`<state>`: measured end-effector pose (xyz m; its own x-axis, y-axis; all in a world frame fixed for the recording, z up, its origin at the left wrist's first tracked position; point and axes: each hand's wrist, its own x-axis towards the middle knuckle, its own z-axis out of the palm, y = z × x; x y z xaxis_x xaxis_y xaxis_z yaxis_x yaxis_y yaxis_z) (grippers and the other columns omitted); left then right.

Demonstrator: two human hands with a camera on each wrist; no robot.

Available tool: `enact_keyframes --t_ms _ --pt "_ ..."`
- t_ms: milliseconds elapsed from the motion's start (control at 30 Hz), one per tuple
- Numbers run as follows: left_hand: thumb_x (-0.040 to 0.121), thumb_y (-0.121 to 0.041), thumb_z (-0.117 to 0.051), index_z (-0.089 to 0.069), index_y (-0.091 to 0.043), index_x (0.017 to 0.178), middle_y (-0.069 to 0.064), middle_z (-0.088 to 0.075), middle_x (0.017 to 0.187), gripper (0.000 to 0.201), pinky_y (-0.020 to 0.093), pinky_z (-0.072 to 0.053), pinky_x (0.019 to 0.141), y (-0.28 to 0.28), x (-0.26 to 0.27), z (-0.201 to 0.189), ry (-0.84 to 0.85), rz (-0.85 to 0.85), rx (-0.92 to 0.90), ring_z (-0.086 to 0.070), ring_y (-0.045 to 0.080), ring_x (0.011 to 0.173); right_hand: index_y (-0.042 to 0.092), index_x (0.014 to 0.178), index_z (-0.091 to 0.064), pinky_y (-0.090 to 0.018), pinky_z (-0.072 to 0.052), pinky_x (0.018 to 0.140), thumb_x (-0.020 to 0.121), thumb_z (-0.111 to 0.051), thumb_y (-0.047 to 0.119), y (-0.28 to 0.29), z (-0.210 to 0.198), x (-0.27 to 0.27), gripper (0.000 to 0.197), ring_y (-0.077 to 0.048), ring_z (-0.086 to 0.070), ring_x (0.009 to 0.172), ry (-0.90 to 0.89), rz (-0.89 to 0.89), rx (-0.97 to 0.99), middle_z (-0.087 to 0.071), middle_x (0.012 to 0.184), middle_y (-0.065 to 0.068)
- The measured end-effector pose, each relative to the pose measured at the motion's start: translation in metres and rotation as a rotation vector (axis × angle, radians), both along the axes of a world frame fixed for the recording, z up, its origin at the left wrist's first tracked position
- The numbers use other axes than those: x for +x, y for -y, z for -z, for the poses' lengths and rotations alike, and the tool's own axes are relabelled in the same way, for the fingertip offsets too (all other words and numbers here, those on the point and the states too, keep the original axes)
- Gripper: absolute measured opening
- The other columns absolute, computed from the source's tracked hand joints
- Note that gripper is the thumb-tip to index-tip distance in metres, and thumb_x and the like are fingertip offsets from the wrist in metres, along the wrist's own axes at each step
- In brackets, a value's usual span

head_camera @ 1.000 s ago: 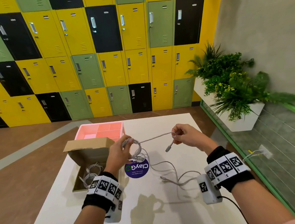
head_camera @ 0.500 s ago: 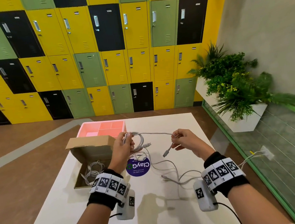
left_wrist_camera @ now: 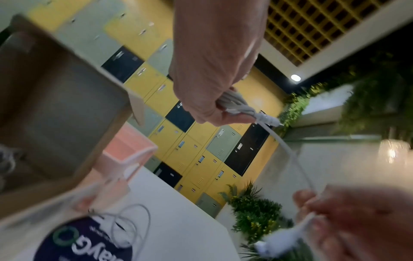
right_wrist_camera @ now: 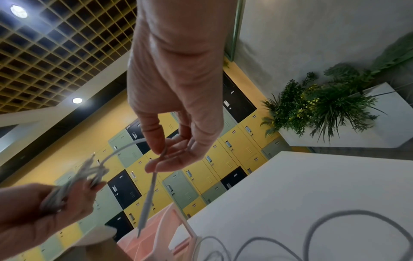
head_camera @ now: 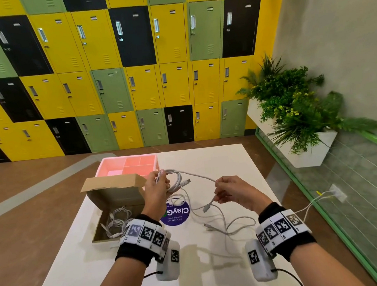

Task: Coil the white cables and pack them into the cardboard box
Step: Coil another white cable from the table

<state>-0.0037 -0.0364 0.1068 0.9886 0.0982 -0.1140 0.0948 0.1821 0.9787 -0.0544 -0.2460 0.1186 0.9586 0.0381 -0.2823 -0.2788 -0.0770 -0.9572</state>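
Since a second ago another loop has gathered in my left hand (head_camera: 156, 189), which grips the coil (head_camera: 175, 181); my right hand (head_camera: 233, 192) pinches the cable (head_camera: 199, 176) tail, box (head_camera: 117, 194) left.

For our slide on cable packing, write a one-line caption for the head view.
Left hand holds a coiled white cable while right hand pinches its free end beside the open cardboard box.

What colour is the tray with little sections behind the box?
Pink; the tray shows best in the head view.
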Motion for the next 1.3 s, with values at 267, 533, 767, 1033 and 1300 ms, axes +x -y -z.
enact_keyframes --t_ms 267,533,767,1033,1300 --pt "0.102 -0.021 -0.040 -0.055 -0.008 0.101 0.008 -0.057 0.085 0.020 0.023 -0.056 0.057 0.019 -0.013 -0.005 -0.064 0.114 -0.298 -0.057 0.017 0.078 0.005 0.089 -0.051 -0.025 -0.057 0.062 0.092 -0.051 -0.006 -0.026 0.034 0.003 0.012 -0.019 -0.069 0.066 -0.081 0.111 0.227 -0.064 0.079 -0.017" --pt "0.092 -0.024 -0.055 -0.060 -0.014 0.111 -0.003 -0.068 0.074 0.022 0.031 -0.058 0.067 0.019 -0.014 -0.012 -0.020 0.284 -0.372 -0.047 0.007 0.057 0.012 0.087 -0.048 -0.026 -0.058 0.062 0.097 -0.047 0.001 -0.027 0.023 0.016 0.015 -0.014 -0.070 0.068 -0.084 0.195 0.400 -0.069 0.082 -0.010" --pt "0.069 -0.016 -0.076 -0.066 -0.016 0.094 0.007 -0.063 0.092 0.027 0.030 -0.056 0.055 0.021 -0.012 -0.018 0.087 0.292 -0.280 -0.056 0.020 0.077 0.011 0.082 -0.047 -0.021 -0.058 0.058 0.097 -0.042 -0.005 -0.027 0.016 0.019 0.022 -0.013 -0.070 0.059 -0.107 0.233 0.561 -0.070 0.062 -0.007" --pt "0.081 -0.009 -0.070 -0.062 -0.010 0.098 0.004 -0.067 0.083 0.018 0.026 -0.053 0.053 0.026 -0.017 -0.015 0.161 0.273 -0.179 -0.068 0.015 0.070 0.007 0.089 -0.053 -0.022 -0.059 0.064 0.095 -0.044 -0.006 -0.032 0.007 0.019 0.017 -0.012 -0.068 0.064 -0.044 0.137 0.688 -0.071 0.072 -0.008" --pt "0.081 -0.007 -0.069 -0.060 -0.009 0.099 0.006 -0.069 0.085 0.020 0.029 -0.056 0.057 0.026 -0.022 -0.013 0.178 0.264 -0.165 -0.070 0.020 0.074 0.019 0.104 -0.062 -0.026 -0.037 0.073 0.092 -0.058 0.016 -0.032 -0.006 0.014 0.013 -0.010 -0.055 0.088 0.030 -0.106 0.330 -0.065 0.094 0.002"
